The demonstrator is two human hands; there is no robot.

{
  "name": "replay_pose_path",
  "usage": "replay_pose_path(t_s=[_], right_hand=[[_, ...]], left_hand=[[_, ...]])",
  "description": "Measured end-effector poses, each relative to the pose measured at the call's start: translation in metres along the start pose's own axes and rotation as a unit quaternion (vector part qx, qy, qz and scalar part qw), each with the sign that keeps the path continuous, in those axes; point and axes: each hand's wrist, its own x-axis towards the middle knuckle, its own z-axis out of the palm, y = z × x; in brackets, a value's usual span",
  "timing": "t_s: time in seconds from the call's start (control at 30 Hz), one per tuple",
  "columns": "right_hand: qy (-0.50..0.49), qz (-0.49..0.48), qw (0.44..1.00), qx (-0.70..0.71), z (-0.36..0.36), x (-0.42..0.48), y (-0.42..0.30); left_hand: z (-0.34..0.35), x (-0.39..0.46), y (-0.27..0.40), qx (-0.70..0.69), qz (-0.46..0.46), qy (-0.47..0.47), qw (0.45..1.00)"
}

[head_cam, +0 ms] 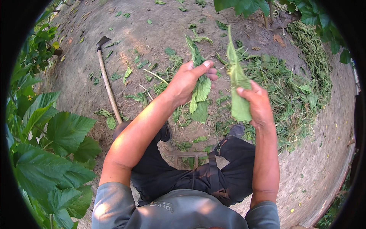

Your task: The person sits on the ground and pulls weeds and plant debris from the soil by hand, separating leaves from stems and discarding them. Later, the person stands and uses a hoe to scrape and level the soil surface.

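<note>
My left hand (193, 78) grips a bunch of green leaves (202, 87), which stick out above and below the fingers. To its right, my right hand (256, 101) pinches a long folded green leaf (238, 75) between thumb and fingers, its narrow tip pointing up. The two hands are apart, raised above bare soil strewn with leaves. Beyond my right hand lies a heap of cut grass and wilted greenery (280, 88).
A hoe with a wooden handle (107, 80) lies at the left, its end by my knee. Large leafy plants (65, 131) crowd the left edge. Branches (311, 14) hang at the upper right. A small wooden stool (187, 154) shows between my legs.
</note>
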Motion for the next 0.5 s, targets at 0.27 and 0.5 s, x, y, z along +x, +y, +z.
replay_pose_path(t_s=[0.27, 0.5], right_hand=[[-0.091, 0.054, 0.989, 0.103, 0.034, 0.002, 0.027], [-0.026, 0.049, 0.998, 0.031, 0.029, 0.003, 0.027]], left_hand=[[0.018, -0.006, -0.019, 0.028, 0.073, 0.007, 0.997], [0.01, -0.001, -0.014, -0.007, 0.076, 0.031, 0.997]])
